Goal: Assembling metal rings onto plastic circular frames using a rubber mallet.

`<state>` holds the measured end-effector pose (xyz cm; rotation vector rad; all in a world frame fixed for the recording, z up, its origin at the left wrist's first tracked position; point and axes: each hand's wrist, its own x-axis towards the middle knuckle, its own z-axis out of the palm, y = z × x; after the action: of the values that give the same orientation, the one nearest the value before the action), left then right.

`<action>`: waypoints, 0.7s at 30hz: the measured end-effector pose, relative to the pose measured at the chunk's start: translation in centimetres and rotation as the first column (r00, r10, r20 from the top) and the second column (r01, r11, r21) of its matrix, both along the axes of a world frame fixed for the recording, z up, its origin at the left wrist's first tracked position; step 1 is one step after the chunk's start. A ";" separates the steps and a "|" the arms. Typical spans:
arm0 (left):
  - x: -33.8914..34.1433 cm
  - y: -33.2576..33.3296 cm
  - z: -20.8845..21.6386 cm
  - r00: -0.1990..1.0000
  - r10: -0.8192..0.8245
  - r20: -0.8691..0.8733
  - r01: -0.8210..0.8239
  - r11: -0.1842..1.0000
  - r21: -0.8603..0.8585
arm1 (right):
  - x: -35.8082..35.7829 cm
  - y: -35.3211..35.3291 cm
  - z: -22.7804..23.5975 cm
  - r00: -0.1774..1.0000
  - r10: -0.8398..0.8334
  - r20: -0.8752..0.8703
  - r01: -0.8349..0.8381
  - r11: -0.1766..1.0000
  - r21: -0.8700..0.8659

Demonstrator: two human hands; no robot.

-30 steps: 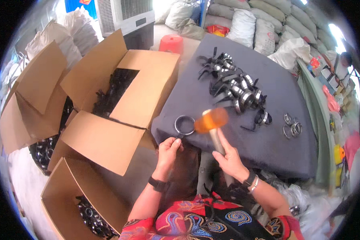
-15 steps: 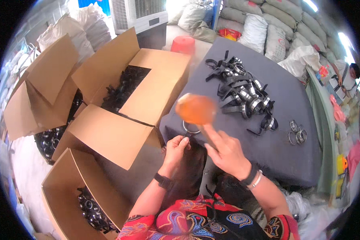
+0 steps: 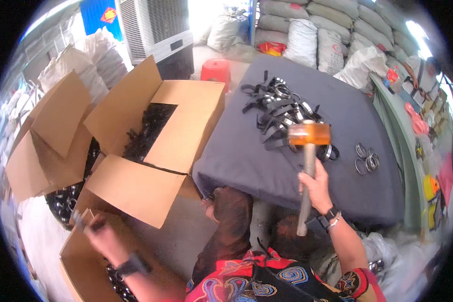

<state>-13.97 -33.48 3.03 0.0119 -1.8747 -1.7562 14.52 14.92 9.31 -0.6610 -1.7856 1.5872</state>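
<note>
My right hand [image 3: 316, 187] grips the handle of a mallet [image 3: 309, 135] with an orange head, held upright over the grey padded table [image 3: 256, 161]. Behind the mallet head lies a heap of black straps with shiny metal rings [image 3: 287, 108]. My left hand [image 3: 105, 239] is over the rim of the lower-left cardboard box [image 3: 80, 272], smeared by motion. A small greyish blur shows at its fingers, too indistinct to name. Inside that box are more black and metallic pieces [image 3: 117, 282], partly hidden by my left forearm.
Several loose metal rings [image 3: 367, 160] lie on the table's right side. An open carton [image 3: 186, 121] with black pieces stands left of the table, another [image 3: 50, 146] beyond it. A red stool [image 3: 215, 73], an air cooler [image 3: 153, 30] and stacked sacks [image 3: 332, 25] are behind. Another person [image 3: 425, 80] is far right.
My left hand has moved from the table's near edge, where it held a metal ring, down left to the lower box. My right hand has moved right with the mallet, now upright.
</note>
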 end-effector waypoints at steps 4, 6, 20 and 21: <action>-2.4 -12.1 -5.2 0.986 -0.007 0.168 -0.152 0.387 0.910 | 5.4 1.3 -2.1 0.992 -0.124 -0.039 0.122 0.991 -0.057; -3.8 -9.7 -6.9 0.944 -0.309 0.118 0.010 0.382 0.924 | 6.3 1.7 -3.0 0.989 -0.146 -0.034 0.143 0.988 -0.062; 10.5 46.0 5.2 0.587 -0.795 0.151 0.438 0.156 -0.885 | 6.2 1.4 -3.9 0.991 -0.119 -0.067 0.118 0.993 -0.022; 10.5 46.4 5.1 0.584 -0.798 0.150 0.441 0.156 -0.884 | 6.4 1.6 -3.9 0.990 -0.123 -0.065 0.122 0.992 -0.019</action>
<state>-3.46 12.88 8.17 -1.6585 -2.3990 -0.7748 20.90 16.48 5.42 -0.7036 -1.6539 1.5241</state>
